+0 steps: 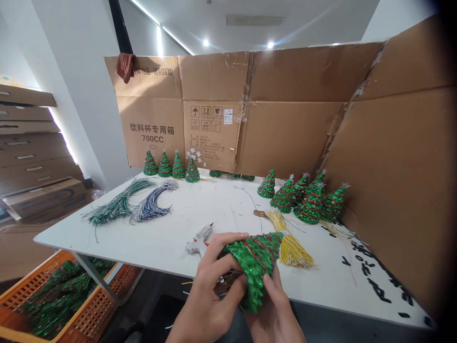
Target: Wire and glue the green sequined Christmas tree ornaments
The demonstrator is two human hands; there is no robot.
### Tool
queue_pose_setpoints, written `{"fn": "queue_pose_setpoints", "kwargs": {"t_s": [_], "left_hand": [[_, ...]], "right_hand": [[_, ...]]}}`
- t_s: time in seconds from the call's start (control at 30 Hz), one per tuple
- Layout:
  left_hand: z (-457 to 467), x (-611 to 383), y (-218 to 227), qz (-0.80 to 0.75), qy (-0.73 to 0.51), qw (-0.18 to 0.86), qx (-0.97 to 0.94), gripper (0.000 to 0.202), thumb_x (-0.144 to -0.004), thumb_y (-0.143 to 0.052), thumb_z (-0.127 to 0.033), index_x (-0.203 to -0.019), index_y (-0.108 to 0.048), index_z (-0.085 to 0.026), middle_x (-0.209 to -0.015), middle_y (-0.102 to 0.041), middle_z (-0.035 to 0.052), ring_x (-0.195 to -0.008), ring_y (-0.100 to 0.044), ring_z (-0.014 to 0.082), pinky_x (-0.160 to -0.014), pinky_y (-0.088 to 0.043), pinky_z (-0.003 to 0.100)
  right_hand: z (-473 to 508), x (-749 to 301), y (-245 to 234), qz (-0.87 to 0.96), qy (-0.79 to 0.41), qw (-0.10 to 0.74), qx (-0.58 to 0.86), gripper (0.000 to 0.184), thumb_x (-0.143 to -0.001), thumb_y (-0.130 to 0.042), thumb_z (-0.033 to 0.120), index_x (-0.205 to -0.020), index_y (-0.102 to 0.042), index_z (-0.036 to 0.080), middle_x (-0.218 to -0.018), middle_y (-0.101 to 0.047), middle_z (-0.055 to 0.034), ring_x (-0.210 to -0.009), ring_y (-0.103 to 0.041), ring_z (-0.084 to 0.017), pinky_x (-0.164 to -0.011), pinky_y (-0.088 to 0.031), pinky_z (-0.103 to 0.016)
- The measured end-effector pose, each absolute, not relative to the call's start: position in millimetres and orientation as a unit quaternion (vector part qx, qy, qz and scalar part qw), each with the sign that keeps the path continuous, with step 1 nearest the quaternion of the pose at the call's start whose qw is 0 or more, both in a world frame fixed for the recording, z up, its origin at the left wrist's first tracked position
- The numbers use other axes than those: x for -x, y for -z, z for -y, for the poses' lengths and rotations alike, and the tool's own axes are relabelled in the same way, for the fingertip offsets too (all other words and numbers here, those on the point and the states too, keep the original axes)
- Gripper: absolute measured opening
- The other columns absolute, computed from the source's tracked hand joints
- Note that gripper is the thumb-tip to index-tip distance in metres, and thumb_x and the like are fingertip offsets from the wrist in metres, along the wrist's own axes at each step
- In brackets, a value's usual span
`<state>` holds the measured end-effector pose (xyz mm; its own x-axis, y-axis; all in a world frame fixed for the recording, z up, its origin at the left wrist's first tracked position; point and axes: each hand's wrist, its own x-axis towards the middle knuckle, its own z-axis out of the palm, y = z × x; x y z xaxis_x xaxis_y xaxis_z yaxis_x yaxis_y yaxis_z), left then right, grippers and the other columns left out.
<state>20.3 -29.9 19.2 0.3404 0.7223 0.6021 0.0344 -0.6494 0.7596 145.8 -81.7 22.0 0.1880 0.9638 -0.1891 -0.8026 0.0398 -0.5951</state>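
Observation:
A small green Christmas tree (255,259) with red garland is held in front of me, tipped on its side. Its tip points to the upper right and its open base faces left. My left hand (214,286) grips the base rim, fingers on top and thumb beneath. My right hand (276,300) supports it from below right, thumb pressed on the green side; the other fingers are hidden behind the tree. Brown twig-like material shows at the base. Just beyond my left hand lies a white glue gun (200,239). A bundle of yellow cords (291,240) lies behind the tree's tip.
Several finished-looking trees stand at the table's right (310,202) and back left (178,164). Green cords (119,202) and blue cords (152,205) lie at left. Cardboard (293,133) walls the back and right. An orange crate (96,295) of green trees sits below left.

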Motion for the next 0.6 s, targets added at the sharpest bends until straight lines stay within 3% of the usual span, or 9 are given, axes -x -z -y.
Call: {"fn": "queue_pose_setpoints", "kwargs": {"t_s": [0.13, 0.2, 0.3, 0.43, 0.6], "left_hand": [[32.9, -14.1, -21.6, -0.211, -0.487, 0.425, -0.733, 0.019, -0.103, -0.065, -0.030, -0.119, -0.074, -0.029, -0.166, -0.047, 0.0080, -0.149, -0.050, 0.0352, -0.125, -0.046, 0.051], [33.8, -13.6, -23.2, -0.203, -0.480, 0.431, -0.736, 0.033, -0.094, -0.078, -0.037, -0.126, -0.073, -0.031, -0.167, -0.044, 0.0081, -0.150, -0.048, 0.0384, -0.126, -0.044, 0.053], [32.9, -15.9, -23.5, -0.227, -0.470, 0.415, -0.745, 0.045, -0.085, -0.091, -0.034, -0.127, -0.075, -0.032, -0.167, -0.045, 0.0083, -0.151, -0.048, 0.0386, -0.126, -0.043, 0.053], [26.4, -18.3, -17.5, -0.243, -0.481, 0.439, -0.719, 0.035, -0.086, -0.090, -0.033, -0.119, -0.077, -0.029, -0.167, -0.046, 0.0107, -0.151, -0.050, 0.0382, -0.123, -0.046, 0.052], [12.7, -11.5, -11.6, -0.229, -0.600, 0.528, -0.555, 0.034, -0.090, -0.086, -0.047, -0.113, -0.081, -0.023, -0.159, -0.057, 0.0145, -0.144, -0.060, 0.0378, -0.117, -0.052, 0.047]], "right_hand": [[82.3, -146.8, -19.0, 0.112, -0.612, 0.711, 0.326, 0.092, -0.083, -0.091, 0.045, -0.164, -0.045, 0.049, -0.150, -0.073, 0.0013, -0.138, -0.068, -0.028, -0.109, -0.060, -0.045], [82.8, -149.1, -15.4, 0.101, -0.604, 0.713, 0.341, 0.089, -0.085, -0.090, 0.046, -0.163, -0.048, 0.047, -0.149, -0.073, 0.0027, -0.141, -0.066, -0.027, -0.109, -0.060, -0.042], [82.7, -154.1, -9.5, 0.093, -0.606, 0.703, 0.361, 0.082, -0.087, -0.088, 0.046, -0.161, -0.052, 0.046, -0.149, -0.073, 0.0032, -0.143, -0.064, -0.026, -0.106, -0.062, -0.039], [79.3, -160.7, -7.6, 0.141, -0.621, 0.688, 0.347, 0.077, -0.089, -0.088, 0.047, -0.159, -0.055, 0.047, -0.149, -0.073, -0.0008, -0.131, -0.072, -0.030, -0.096, -0.065, -0.044], [62.5, -162.8, -3.5, 0.227, -0.595, 0.696, 0.333, 0.069, -0.093, -0.072, 0.072, -0.155, -0.058, 0.047, -0.157, -0.067, -0.0067, -0.120, -0.077, -0.033, -0.091, -0.064, -0.051]]}}
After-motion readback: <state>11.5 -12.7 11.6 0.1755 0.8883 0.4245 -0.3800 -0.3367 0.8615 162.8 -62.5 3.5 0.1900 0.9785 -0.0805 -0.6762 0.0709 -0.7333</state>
